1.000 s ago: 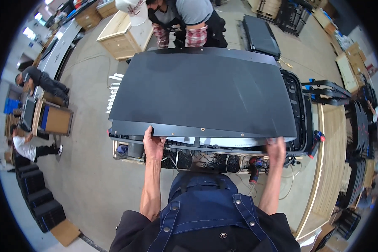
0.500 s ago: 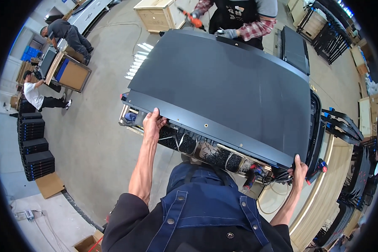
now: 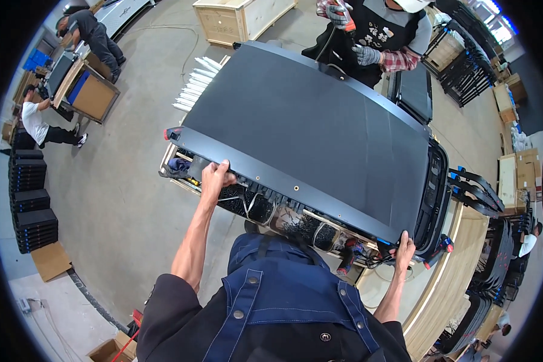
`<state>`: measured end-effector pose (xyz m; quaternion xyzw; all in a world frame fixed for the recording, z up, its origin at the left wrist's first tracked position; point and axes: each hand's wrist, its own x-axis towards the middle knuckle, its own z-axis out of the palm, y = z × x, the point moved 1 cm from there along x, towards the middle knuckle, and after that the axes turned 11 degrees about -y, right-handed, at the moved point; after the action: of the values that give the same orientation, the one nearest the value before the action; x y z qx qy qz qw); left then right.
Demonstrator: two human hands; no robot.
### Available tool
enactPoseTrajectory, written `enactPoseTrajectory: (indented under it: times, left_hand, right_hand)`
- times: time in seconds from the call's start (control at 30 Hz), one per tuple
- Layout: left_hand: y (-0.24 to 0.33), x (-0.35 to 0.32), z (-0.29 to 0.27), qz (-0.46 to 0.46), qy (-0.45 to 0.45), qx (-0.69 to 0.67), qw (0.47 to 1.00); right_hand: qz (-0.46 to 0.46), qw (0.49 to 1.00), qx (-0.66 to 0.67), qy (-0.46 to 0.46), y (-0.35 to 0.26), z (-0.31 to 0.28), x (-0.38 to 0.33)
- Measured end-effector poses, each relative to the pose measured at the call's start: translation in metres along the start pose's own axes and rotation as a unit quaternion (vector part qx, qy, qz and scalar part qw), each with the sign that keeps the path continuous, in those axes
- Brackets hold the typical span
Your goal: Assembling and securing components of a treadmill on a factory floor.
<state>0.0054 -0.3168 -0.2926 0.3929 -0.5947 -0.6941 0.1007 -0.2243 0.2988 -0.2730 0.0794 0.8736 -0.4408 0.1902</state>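
A broad dark treadmill deck (image 3: 301,127) with metal side rails lies tilted across the bench in front of me. My left hand (image 3: 216,178) is closed on the left part of its near rail (image 3: 271,180), thumb on top and fingers curled underneath. Near the right end of the same rail, my right hand (image 3: 403,250) grips with its thumb up; its fingers are partly hidden. Below the near edge, open bins of black screws (image 3: 301,224) show. A power drill (image 3: 349,256) and a coil of black cable sit close to my right hand.
Across the deck stands a co-worker (image 3: 380,36) with gloved hands near the far rail. White tubes (image 3: 196,85) stick out at the left, before a wooden crate (image 3: 223,23). A wooden bench (image 3: 449,280) borders the right. Two people work beside a cart (image 3: 96,96) at far left.
The view has shifted, so the deck sits slightly farther left and lower. The co-worker has straightened, and the orange tool is now mostly out of sight. My hands keep hold of the near rail.
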Motion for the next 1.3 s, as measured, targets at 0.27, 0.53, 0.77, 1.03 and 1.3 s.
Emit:
enactPoseTrajectory:
  times: [0.27, 0.53, 0.77, 1.03, 1.3]
  left_hand:
    - [-0.011, 0.000, 0.000, -0.094, -0.096, -0.243, 0.961]
    - [-0.038, 0.031, 0.029, 0.033, -0.033, -0.239, 0.970]
    - [-0.065, 0.055, 0.009, 0.033, -0.058, -0.234, 0.970]
    - [-0.046, 0.035, 0.019, 0.021, -0.038, -0.244, 0.969]
    - [-0.049, 0.045, 0.026, -0.052, -0.008, -0.163, 0.985]
  right_hand:
    - [-0.108, 0.981, -0.094, -0.132, -0.018, -0.015, -0.017]
    - [-0.136, 0.932, -0.321, -0.097, -0.048, -0.019, -0.015]
    - [-0.106, 0.917, -0.363, -0.124, -0.046, -0.031, -0.004]
    - [-0.238, 0.958, -0.122, 0.103, -0.009, -0.019, -0.058]
    - [0.158, 0.972, 0.026, 0.174, 0.202, -0.135, -0.010]
